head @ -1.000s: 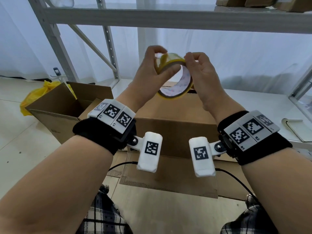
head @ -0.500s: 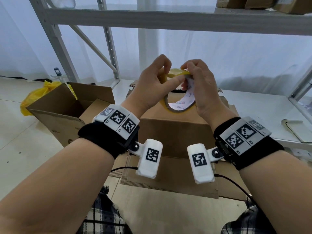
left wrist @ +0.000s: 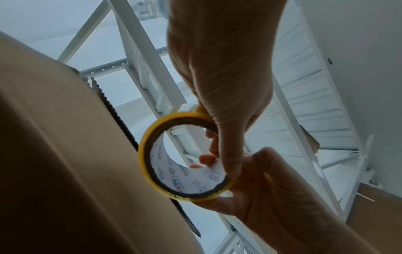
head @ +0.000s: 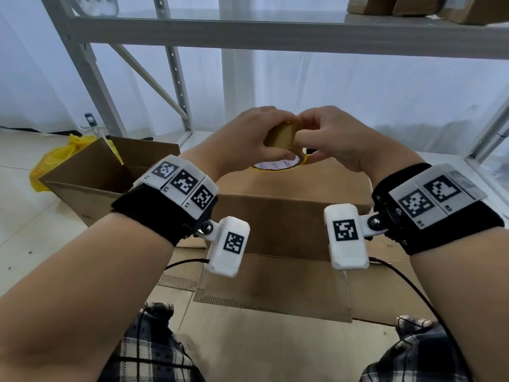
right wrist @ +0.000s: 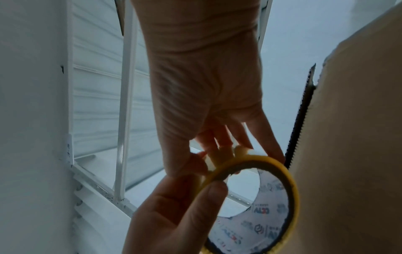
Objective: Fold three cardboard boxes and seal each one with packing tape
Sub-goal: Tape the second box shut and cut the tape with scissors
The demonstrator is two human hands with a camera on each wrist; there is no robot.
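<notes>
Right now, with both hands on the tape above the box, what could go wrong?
1. Both hands, left hand and right hand, pinch the tape roll; nothing steadies the closed box, so it may shift once taping starts.
2. The picked tape end may slip and stick back to the roll.

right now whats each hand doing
Left hand: grips the tape roll.
Right hand: pinches the same roll at its top edge.

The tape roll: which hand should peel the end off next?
Probably the right hand: its fingertips pick at the tape roll's outer edge, while the left hand steadies it.
</notes>
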